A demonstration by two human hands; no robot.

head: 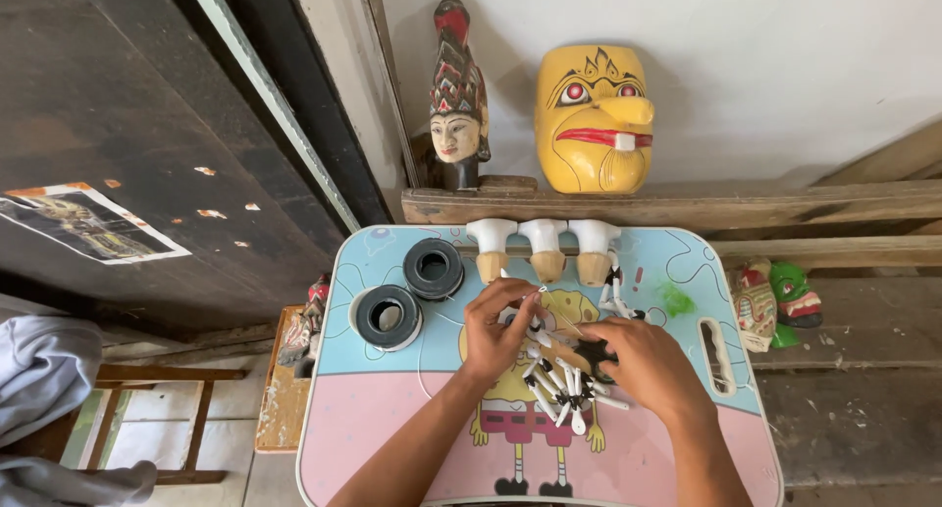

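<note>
Close to me, on the pink part of my desk (373, 438), lies a bunch of small sticks (561, 389). They are white with black ends, and they fan out in a little pile. They lie on top of a yellow cartoon picture printed on the desk.

My right hand (643, 365) rests at the right side of the pile. Its fingers are curled in, and they pinch a small black piece (593, 354) at the top of the pile. I cannot tell what the black piece is.

My left hand (497, 328) is just past the pile, on its left side. Its fingers bend down and close on one thin stick (536, 322) at the pile's top. My two hands are near each other, and the sticks lie between them and a bit below.

A little farther, on the blue part of the desk, sit two black rolls of tape (389, 317). They are to the left of my left hand and well apart from the sticks.

At the far edge of the desk stand three small pegs (546, 247), white on top and tan below, in a row.

Behind the desk is a wooden shelf (785, 208). On it stand a yellow mask (593, 119) with red lips and a carved head (457, 105) with a tall hat.
</note>
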